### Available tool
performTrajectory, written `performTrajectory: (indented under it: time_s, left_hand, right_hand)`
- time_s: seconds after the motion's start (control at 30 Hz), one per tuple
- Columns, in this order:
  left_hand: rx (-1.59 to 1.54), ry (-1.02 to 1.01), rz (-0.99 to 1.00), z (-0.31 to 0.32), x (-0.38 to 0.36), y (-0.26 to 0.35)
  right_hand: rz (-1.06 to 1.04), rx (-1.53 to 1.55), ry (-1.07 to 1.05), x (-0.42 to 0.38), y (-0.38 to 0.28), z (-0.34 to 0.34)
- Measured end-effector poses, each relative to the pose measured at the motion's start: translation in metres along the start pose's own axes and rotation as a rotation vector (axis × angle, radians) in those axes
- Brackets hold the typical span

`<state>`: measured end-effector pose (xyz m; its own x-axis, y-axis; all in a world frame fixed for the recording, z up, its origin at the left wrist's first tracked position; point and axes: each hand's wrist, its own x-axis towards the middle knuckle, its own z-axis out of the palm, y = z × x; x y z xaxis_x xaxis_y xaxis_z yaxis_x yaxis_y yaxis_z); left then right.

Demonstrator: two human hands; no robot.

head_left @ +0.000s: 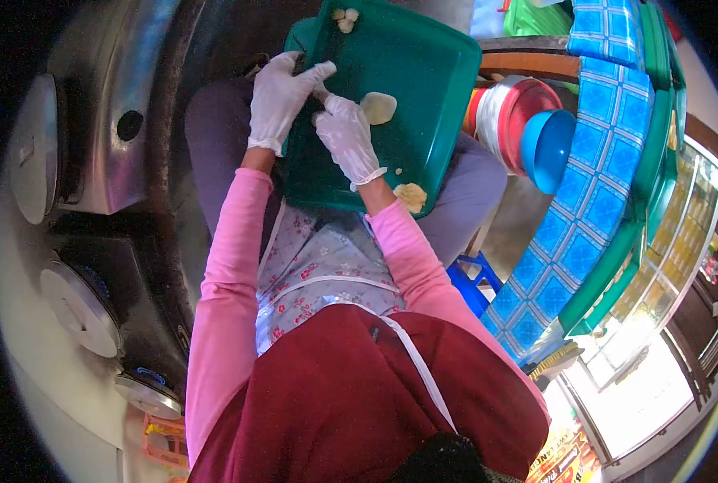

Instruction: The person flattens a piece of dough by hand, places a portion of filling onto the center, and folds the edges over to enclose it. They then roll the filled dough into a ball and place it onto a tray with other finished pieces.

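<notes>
A green tray (pixel 423 105) rests across my lap. My left hand (pixel 280 101), in a white glove, is over the tray's left edge, its thumb and fingers apart. Just right of it and lower, my gloved right hand (pixel 346 138) has its fingers bent toward the left hand; a small dark thing between the two hands is too unclear to name. Beside the right hand a flat round pale piece of dough (pixel 379 108) lies on the tray. Small white balls (pixel 345 20) sit at the tray's upper left, and a crumbly yellowish lump (pixel 411 197) at its lower edge.
On the right are a blue bowl (pixel 546 151), a red basin (pixel 521 109) and a table with blue checked cloth (pixel 572 217), carrying green trays (pixel 644 233). A blue stool (pixel 475 283) stands below. Metal lids (pixel 77 308) and a stove surface line the left.
</notes>
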<state>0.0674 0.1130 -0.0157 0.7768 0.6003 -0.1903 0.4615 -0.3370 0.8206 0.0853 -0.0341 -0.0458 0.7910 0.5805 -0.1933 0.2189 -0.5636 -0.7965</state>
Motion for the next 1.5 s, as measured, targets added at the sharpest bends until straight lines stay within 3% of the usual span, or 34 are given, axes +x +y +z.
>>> performTrajectory:
  time_s: [0.03, 0.07, 0.13, 0.23, 0.33, 0.47, 0.57, 0.87, 0.97, 1.07, 1.17, 1.27, 1.3, 1.4, 1.5]
  left_hand:
    - [0.158, -0.046, 0.023, 0.002, 0.002, 0.004]
    - [0.316, -0.092, 0.046, 0.004, 0.004, 0.005]
    - [0.324, -0.03, 0.089, 0.017, 0.006, -0.006]
    - [0.409, 0.013, 0.131, 0.022, 0.012, -0.013]
    - [0.477, 0.063, 0.197, 0.018, 0.01, -0.012]
    - [0.544, -0.005, 0.098, 0.01, 0.01, -0.002]
    - [0.506, -0.031, 0.144, 0.001, 0.006, 0.0]
    - [0.254, -0.001, 0.121, -0.01, 0.002, -0.002]
    - [0.014, -0.076, -0.05, -0.017, -0.004, -0.008]
    - [-0.192, -0.127, -0.189, -0.019, -0.008, -0.011]
    - [-0.251, -0.117, -0.163, -0.014, -0.007, -0.023]
    - [-0.29, -0.181, -0.17, -0.014, -0.001, -0.035]
    - [-0.276, -0.184, -0.157, -0.013, 0.002, -0.038]
    - [-0.249, -0.205, -0.137, -0.014, 0.002, -0.041]
    - [-0.201, -0.171, -0.05, -0.012, 0.003, -0.043]
  right_hand:
    - [-0.02, -0.002, -0.014, 0.001, 0.005, 0.0]
    - [0.08, 0.253, -0.116, 0.004, 0.011, 0.001]
    - [0.281, 0.765, -0.314, 0.008, 0.014, -0.001]
    - [0.509, 1.264, -0.479, 0.004, 0.01, -0.016]
    - [0.571, 1.55, -0.507, -0.001, 0.003, -0.014]
    - [0.541, 1.569, -0.481, -0.006, -0.014, -0.014]
    - [0.503, 1.59, -0.441, -0.006, -0.017, -0.008]
    - [0.481, 1.552, -0.378, -0.009, -0.024, -0.005]
    - [0.548, 1.318, -0.096, 0.0, -0.021, -0.008]
    - [0.364, 0.695, -0.087, 0.019, -0.012, -0.009]
    - [0.07, 0.045, -0.078, 0.033, -0.002, 0.001]
    - [0.24, 0.658, -0.203, 0.042, -0.017, 0.013]
    - [0.393, 0.984, -0.242, 0.042, -0.023, 0.012]
    - [0.485, 1.45, -0.379, 0.037, -0.018, -0.006]
    - [0.435, 1.594, -0.406, 0.031, -0.016, -0.005]
